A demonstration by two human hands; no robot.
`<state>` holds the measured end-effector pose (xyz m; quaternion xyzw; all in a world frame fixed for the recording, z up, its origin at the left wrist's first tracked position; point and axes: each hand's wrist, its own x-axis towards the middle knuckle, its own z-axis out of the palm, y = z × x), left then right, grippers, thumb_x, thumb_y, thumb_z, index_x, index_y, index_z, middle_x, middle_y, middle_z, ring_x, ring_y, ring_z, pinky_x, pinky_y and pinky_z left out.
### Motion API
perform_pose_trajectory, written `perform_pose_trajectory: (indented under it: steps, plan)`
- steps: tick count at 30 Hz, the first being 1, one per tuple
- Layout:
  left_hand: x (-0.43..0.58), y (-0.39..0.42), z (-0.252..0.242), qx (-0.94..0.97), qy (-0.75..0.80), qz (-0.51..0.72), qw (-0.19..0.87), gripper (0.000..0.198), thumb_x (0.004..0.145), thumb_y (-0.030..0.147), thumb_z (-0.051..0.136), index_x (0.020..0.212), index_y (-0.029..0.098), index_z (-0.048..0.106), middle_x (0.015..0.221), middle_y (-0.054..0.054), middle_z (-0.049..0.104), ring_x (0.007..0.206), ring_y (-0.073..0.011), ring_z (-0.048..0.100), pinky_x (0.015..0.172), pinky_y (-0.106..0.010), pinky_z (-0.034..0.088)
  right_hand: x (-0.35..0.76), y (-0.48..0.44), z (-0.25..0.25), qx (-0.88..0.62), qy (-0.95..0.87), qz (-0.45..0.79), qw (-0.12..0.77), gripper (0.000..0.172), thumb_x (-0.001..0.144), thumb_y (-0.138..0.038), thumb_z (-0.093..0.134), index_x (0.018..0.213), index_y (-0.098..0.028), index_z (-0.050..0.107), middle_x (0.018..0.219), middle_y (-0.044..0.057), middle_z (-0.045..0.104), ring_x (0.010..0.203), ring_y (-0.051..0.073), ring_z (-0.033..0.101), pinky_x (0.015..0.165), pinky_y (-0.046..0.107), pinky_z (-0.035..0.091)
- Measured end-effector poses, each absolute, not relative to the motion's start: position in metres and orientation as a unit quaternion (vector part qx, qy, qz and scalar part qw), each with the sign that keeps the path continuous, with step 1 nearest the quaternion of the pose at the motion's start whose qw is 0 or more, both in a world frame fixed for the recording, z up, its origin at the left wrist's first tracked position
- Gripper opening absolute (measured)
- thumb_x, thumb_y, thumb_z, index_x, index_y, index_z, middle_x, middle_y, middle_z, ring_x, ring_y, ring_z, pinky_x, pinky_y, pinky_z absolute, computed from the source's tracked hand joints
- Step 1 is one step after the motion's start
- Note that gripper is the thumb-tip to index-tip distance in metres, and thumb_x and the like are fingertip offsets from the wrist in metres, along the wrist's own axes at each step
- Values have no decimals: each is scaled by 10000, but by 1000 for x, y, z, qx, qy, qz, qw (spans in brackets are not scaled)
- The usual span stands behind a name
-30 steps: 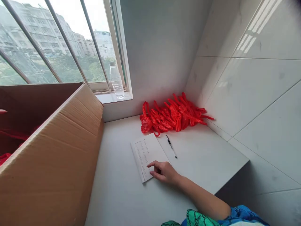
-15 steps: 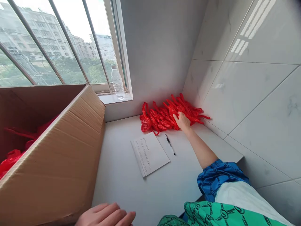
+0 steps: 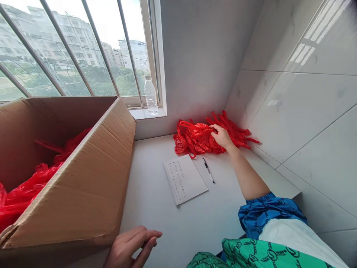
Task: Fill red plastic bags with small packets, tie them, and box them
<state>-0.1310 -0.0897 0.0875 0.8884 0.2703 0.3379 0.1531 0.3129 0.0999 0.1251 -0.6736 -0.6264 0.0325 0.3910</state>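
Observation:
My right hand is closed on a red plastic bag with its fingertips, at the top of a pile of similar twisted red plastic bags by the wall. The held bag stretches leftward over the others. My left hand hovers over the near edge of the white table, beside the cardboard box. Its fingers are loosely bent, the thumb just below the forefinger, and nothing shows between them.
A big cardboard box with red bags inside stands at the left. A notebook and a pen lie on the white table. A clear bottle stands on the window sill. Tiled wall borders the right.
My right hand has gone from resting on the pile to gripping a bag, which is now raised and spread leftward. My left hand has moved slightly up, its thumb now showing. The view has shifted left.

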Motion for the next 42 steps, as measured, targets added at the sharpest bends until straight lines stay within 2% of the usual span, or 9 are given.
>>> perform_pose_trajectory:
  steps: [4,10,14,18,22,26,31,38,42]
  plan:
    - [-110,-81,93,880,274,345,177,154,974,162,529,1013,239,657,678,40,651,583,-89,628,555,-174,461,273,83,118,-492,-722,165,457,363,911,-220,514,1248,-252,646,1225,40,688,1132,192,639,991,351,502]
    - [-88,-67,104,847,310,386,192,181,964,150,562,1081,242,665,840,13,688,750,-104,652,685,-203,486,235,35,83,-478,-802,197,298,419,853,-170,629,1258,-276,652,1217,59,676,1166,236,613,1013,405,467]
    - [-69,-38,104,799,379,435,171,174,983,213,540,1066,248,689,1015,-22,690,950,-152,646,827,-265,509,230,12,82,-519,-776,132,333,148,914,-289,624,1025,-232,704,1023,63,708,988,226,645,874,362,483]
    - [-43,7,81,823,422,362,117,227,984,300,528,1139,260,689,1260,-54,639,1177,-235,561,979,-388,482,218,4,77,-522,-787,149,295,247,953,-426,578,836,-223,657,796,20,693,707,168,626,641,277,448]
    - [-25,39,50,839,478,241,102,312,965,353,538,1235,256,660,1307,-88,630,1211,-302,544,999,-487,461,198,12,44,-592,-768,38,241,288,921,-491,606,984,-214,651,946,69,699,774,211,655,584,274,420]
    - [-18,43,43,799,471,278,248,328,975,397,477,1132,213,698,1079,-77,712,1012,-265,625,887,-414,516,185,24,22,-618,-747,21,245,214,936,-392,573,1045,-213,621,1054,96,668,778,215,659,563,277,425]
    - [-26,43,53,641,410,369,535,449,919,522,548,1148,153,663,1051,-89,721,911,-227,672,791,-335,548,193,24,38,-580,-701,182,372,78,927,-286,540,890,-231,579,849,18,689,702,177,651,644,280,472]
    - [-59,55,48,705,513,330,362,403,813,371,629,1181,220,687,1095,-71,646,964,-223,655,820,-339,554,217,11,61,-523,-746,272,309,117,881,-346,624,853,-234,613,745,-15,668,660,163,611,630,274,460]
    - [-60,48,71,658,476,463,354,346,895,345,509,1157,192,675,1182,-80,665,1125,-243,624,1000,-396,499,216,7,65,-540,-738,214,343,255,924,-469,597,847,-230,639,757,5,678,660,168,602,626,287,463]
